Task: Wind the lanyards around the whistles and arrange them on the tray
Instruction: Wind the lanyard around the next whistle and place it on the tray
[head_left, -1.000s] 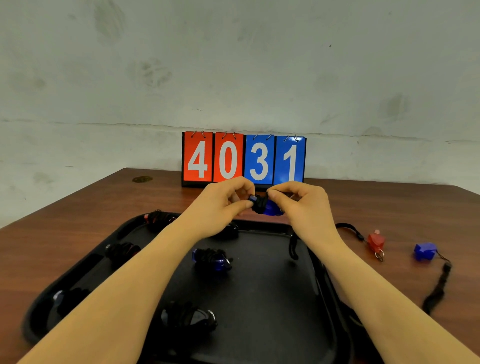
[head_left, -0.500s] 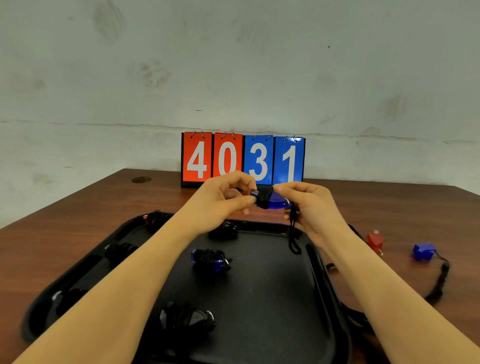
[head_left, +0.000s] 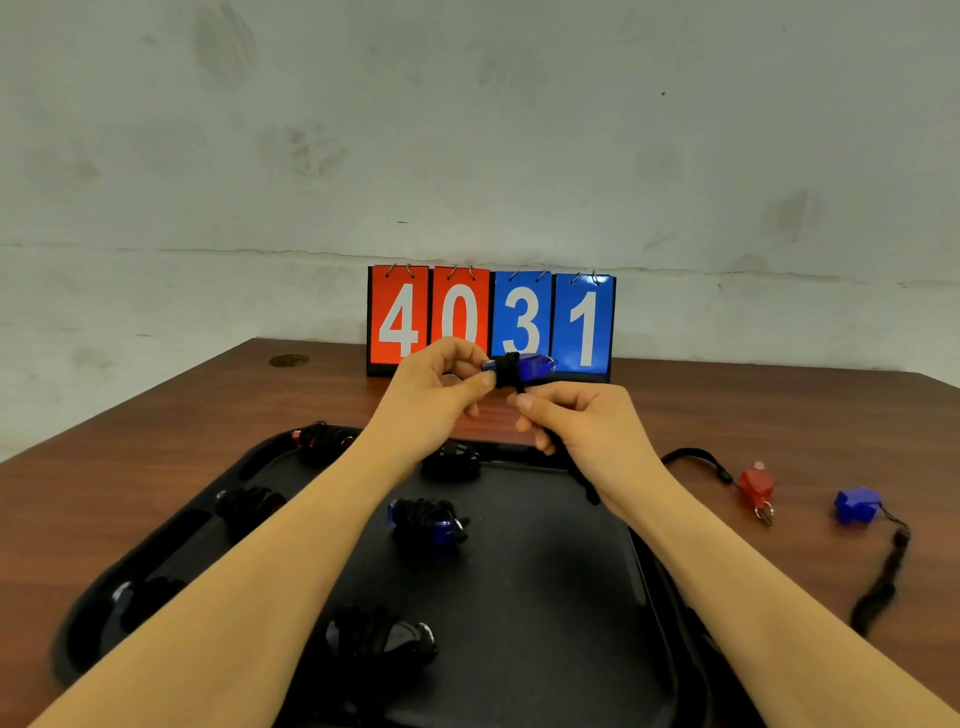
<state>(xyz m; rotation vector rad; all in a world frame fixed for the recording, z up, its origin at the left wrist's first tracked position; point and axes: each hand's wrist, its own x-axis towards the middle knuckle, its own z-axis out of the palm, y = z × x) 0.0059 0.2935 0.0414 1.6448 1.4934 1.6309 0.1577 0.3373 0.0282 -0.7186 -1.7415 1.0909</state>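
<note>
Left hand (head_left: 436, 387) pinches the mouthpiece end of the blue whistle (head_left: 524, 367), held up in the air at about 12 o'clock above the black tray (head_left: 545, 571). Right hand (head_left: 576, 423) sits just below it at 5 o'clock, fingers curled round the black lanyard (head_left: 563, 457), which already makes a few loops round the whistle's middle. The trick for this step, I'd say: keep the cord taut, lay each turn snug beside the last, and don't let the left pinch slip or the coils slide off. Five wound whistles sit on the tray already. A red whistle (head_left: 757, 486) and another blue one (head_left: 855, 504) wait unwound on the worktop (head_left: 156, 452) at 3 o'clock.
</note>
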